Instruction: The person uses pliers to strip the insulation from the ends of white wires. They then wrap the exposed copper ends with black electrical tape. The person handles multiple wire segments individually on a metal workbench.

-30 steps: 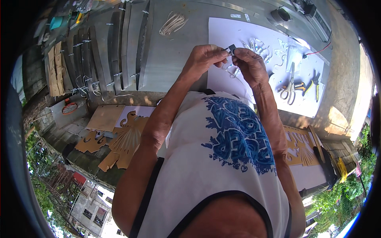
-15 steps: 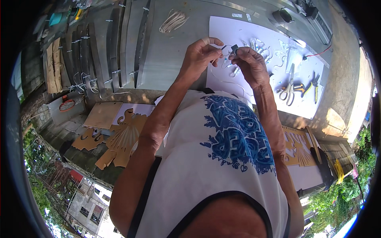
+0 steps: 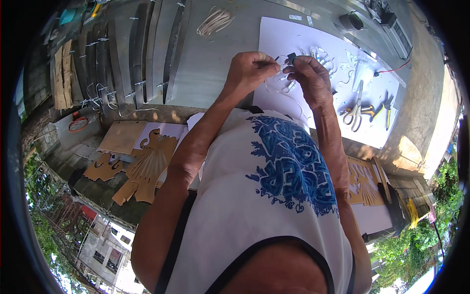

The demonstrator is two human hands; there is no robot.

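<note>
**poster1:** Two hands up close together over the tabletop (image 3: pixel 215 68). The left hand (image 3: pixel 249 73) has its fingertips pressed together on a thin white strip (image 3: pixel 279 78), and the right hand (image 3: pixel 311 78) is pinching a small dark piece (image 3: pixel 292 57) between thumb and fingers. The dark piece sits right between the two hands, above the big white sheet (image 3: pixel 318 44).

**poster2:** What does the piece look like, and which way is it pointing?

**poster1:** Tiny, dark, kinda blocky. Too small to make out a long axis or a facing, honestly. The white strip is easier: narrow and pale, it hangs from the fingers and trails down and right toward the sheet, so it runs roughly top to bottom in the view.

**poster2:** And around them?

**poster1:** More white curly cut shapes (image 3: pixel 323 56) on the sheet just past the right hand. Further right, scissors (image 3: pixel 355 110) and yellow-handled pliers (image 3: pixel 387 105) lying near each other. A coil of white cord (image 3: pixel 215 20) up top, a row of long grey metal strips (image 3: pixel 142 54) to the left, and brown cardboard cutouts (image 3: pixel 147 169) lower left.
</note>
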